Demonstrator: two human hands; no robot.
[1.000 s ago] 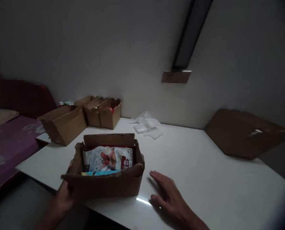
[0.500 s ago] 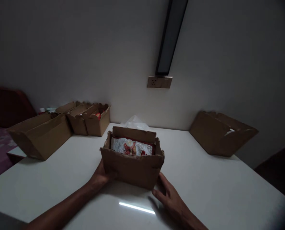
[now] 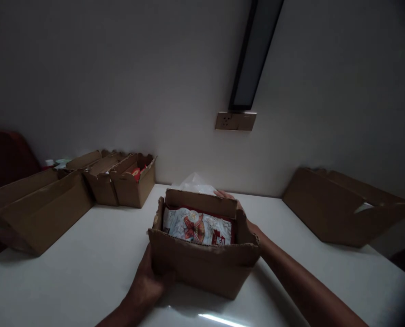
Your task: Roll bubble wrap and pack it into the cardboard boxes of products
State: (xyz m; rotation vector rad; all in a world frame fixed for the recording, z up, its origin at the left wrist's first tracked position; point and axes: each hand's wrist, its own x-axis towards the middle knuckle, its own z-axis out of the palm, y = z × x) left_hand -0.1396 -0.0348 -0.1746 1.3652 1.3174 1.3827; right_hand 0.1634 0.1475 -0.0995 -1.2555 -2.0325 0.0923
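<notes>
An open cardboard box [image 3: 202, 268] stands on the white table [image 3: 86, 259] right in front of me. Inside it lies a white and red printed packet [image 3: 197, 227]. My left hand [image 3: 147, 281] grips the box's near left corner, fingers closed against the cardboard. My right hand [image 3: 231, 200] reaches round the far right side of the box; only fingertips show behind the back flap, beside a heap of clear plastic bags [image 3: 195, 182].
Three open cardboard boxes [image 3: 134, 181] stand in a row at the back left, with a larger box [image 3: 35, 213] in front of them. A flattened carton [image 3: 345, 209] leans on the wall at right. A wall socket [image 3: 235, 121] sits above the table.
The box has come closer to me. My right hand left the table near the front right corner and went round to the box's far side. My left hand stays on the box.
</notes>
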